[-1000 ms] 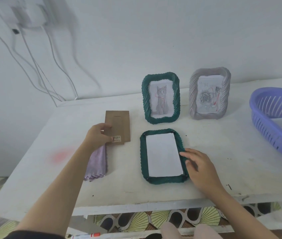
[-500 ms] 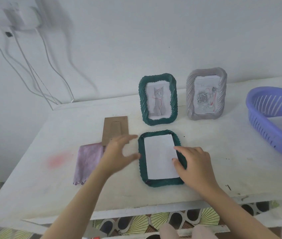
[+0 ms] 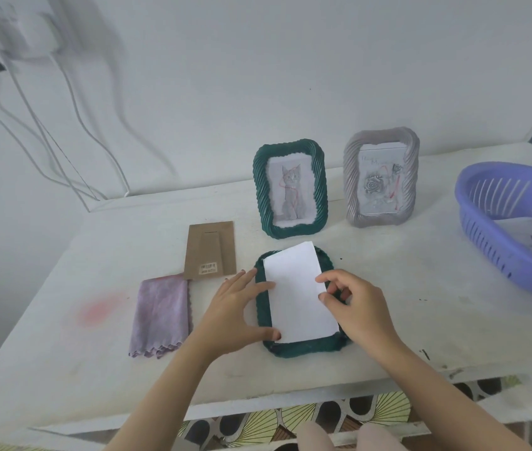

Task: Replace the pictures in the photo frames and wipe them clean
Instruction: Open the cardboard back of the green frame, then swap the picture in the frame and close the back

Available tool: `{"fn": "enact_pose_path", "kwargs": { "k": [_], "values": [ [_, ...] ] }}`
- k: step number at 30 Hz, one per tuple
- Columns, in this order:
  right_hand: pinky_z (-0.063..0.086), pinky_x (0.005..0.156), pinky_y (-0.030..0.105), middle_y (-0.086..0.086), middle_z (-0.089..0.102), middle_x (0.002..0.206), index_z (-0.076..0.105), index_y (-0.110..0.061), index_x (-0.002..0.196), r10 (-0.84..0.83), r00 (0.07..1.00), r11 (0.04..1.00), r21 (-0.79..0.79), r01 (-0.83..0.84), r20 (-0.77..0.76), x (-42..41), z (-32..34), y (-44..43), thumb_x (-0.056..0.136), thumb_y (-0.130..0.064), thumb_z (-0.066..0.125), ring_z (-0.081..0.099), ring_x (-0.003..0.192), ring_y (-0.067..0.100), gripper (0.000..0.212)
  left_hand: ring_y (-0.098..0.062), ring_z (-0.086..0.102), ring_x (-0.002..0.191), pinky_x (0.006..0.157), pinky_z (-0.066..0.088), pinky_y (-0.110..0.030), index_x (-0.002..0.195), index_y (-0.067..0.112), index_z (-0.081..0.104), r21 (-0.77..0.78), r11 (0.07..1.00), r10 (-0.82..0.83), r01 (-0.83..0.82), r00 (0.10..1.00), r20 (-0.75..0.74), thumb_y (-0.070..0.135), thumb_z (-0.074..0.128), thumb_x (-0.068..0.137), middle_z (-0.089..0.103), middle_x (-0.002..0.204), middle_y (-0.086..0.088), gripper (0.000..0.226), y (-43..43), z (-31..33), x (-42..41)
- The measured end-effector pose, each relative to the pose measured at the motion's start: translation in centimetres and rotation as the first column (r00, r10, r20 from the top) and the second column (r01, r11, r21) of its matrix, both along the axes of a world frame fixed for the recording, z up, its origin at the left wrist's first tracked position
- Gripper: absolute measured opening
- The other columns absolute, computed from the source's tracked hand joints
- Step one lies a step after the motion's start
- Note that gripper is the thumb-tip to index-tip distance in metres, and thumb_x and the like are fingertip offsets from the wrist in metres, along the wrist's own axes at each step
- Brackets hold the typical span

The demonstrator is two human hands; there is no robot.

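Observation:
A dark green frame lies face down on the white table. A white picture sheet, blank side up, sits askew over its opening, its far end raised past the rim. My right hand pinches the sheet's right edge. My left hand rests on the frame's left rim with straight fingers touching the sheet. The brown backing board lies to the left, a purple cloth beside it. Two frames stand behind: a green one with a cat picture and a grey one with a rose picture.
A purple plastic basket holding a loose picture stands at the right edge of the table. White cables hang down the wall at the left. A pink stain marks the table near its left side.
My left hand left the backing board and came onto the lying frame's left rim. My right hand took hold of the sheet's right edge, and the sheet has tilted out of the frame.

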State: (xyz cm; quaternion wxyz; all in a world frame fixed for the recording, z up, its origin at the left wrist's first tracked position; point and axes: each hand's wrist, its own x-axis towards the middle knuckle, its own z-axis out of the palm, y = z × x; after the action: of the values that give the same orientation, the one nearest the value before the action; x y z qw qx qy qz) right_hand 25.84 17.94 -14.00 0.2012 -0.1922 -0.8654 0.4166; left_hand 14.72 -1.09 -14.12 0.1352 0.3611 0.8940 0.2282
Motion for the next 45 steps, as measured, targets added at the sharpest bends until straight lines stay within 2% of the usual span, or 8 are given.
{"fn": "enact_pose_path", "kwargs": {
  "k": [8,13,20,24,27,32,38,45],
  "values": [
    [0.052,0.075,0.039,-0.009,0.066,0.068,0.071,-0.021,0.094,-0.054,0.997,0.975,0.212,0.062,-0.046,0.2,-0.3,0.2,0.077,-0.009,0.070,0.061,0.061,0.013,0.021,-0.008,-0.002,0.142,0.115,0.004,-0.034,0.135,0.045,0.034,-0.044,0.999,-0.001,0.002,0.999,0.034,0.052,0.073,0.068,0.008,0.155,0.013,0.079,0.1,0.3,0.0],
    [0.042,0.066,0.003,-0.014,0.067,0.078,0.070,-0.027,0.089,-0.123,0.991,0.982,-0.153,0.113,-0.057,0.8,0.2,0.7,0.079,-0.008,0.069,0.058,0.075,-0.005,0.022,-0.006,0.006,0.141,0.113,0.011,-0.031,0.131,0.048,0.037,0.074,0.997,-0.011,0.009,1.000,0.022,0.041,0.073,0.072,0.018,0.151,0.014,0.070,0.6,0.7,0.4],
    [0.046,0.073,0.020,-0.003,0.069,0.079,0.071,-0.028,0.085,-0.212,0.967,0.872,-0.475,0.120,-0.144,2.0,1.3,2.4,0.077,-0.004,0.070,0.061,0.075,0.010,0.025,-0.011,0.063,0.083,0.078,0.052,-0.022,0.103,0.023,0.065,0.537,0.788,0.000,-0.301,0.872,0.489,0.006,0.067,0.081,0.067,0.100,0.001,0.027,4.6,2.4,2.4],
    [0.042,0.073,0.012,-0.008,0.069,0.084,0.070,-0.029,0.089,-0.183,0.968,0.930,-0.348,0.115,-0.170,3.3,1.7,4.2,0.082,-0.007,0.066,0.059,0.076,0.005,0.024,-0.016,0.060,0.068,0.065,0.052,-0.025,0.091,0.016,0.068,0.582,0.720,-0.011,-0.378,0.832,0.554,-0.007,0.065,0.078,0.067,0.082,-0.005,0.027,7.6,2.8,2.7],
    [0.040,0.082,0.014,-0.007,0.068,0.098,0.069,-0.022,0.099,-0.204,0.952,0.965,0.117,0.234,-0.228,4.8,2.4,7.5,0.084,-0.015,0.059,0.059,0.089,0.011,0.019,-0.019,0.059,0.069,0.067,0.054,-0.030,0.090,0.018,0.067,0.595,0.718,-0.049,-0.362,0.826,0.562,-0.009,0.062,0.079,0.067,0.080,-0.004,0.030,9.8,2.9,3.0],
    [0.041,0.085,0.046,0.013,0.064,0.114,0.072,-0.021,0.099,-0.407,0.906,0.666,0.641,0.382,-0.117,8.1,4.1,14.7,0.076,-0.019,0.053,0.058,0.102,0.036,0.029,-0.010,0.056,0.060,0.061,0.050,-0.023,0.095,0.018,0.066,0.594,0.728,-0.109,-0.341,0.799,0.591,-0.008,0.059,0.083,0.062,0.068,0.003,0.029,13.4,3.1,3.9],
    [0.041,0.064,0.026,0.002,0.070,0.100,0.071,-0.022,0.102,-0.334,0.935,0.865,0.434,0.252,0.122,11.0,5.2,18.5,0.088,-0.009,0.053,0.058,0.074,0.019,0.026,-0.009,0.062,0.065,0.060,0.054,-0.026,0.096,0.016,0.065,0.594,0.731,-0.201,-0.335,0.726,0.658,-0.009,0.056,0.084,0.065,0.083,-0.002,0.029,18.0,3.2,5.2],
    [0.051,0.073,0.030,-0.001,0.073,0.088,0.073,-0.023,0.096,-0.355,0.934,0.884,0.307,0.351,-0.046,11.7,7.2,21.0,0.086,-0.005,0.056,0.065,0.081,0.022,0.026,-0.014,0.062,0.069,0.057,0.054,-0.019,0.104,0.005,0.061,0.512,0.787,-0.179,-0.344,0.668,0.723,-0.015,0.054,0.080,0.058,0.094,-0.008,0.032,24.9,2.3,6.6]
  ]
}}
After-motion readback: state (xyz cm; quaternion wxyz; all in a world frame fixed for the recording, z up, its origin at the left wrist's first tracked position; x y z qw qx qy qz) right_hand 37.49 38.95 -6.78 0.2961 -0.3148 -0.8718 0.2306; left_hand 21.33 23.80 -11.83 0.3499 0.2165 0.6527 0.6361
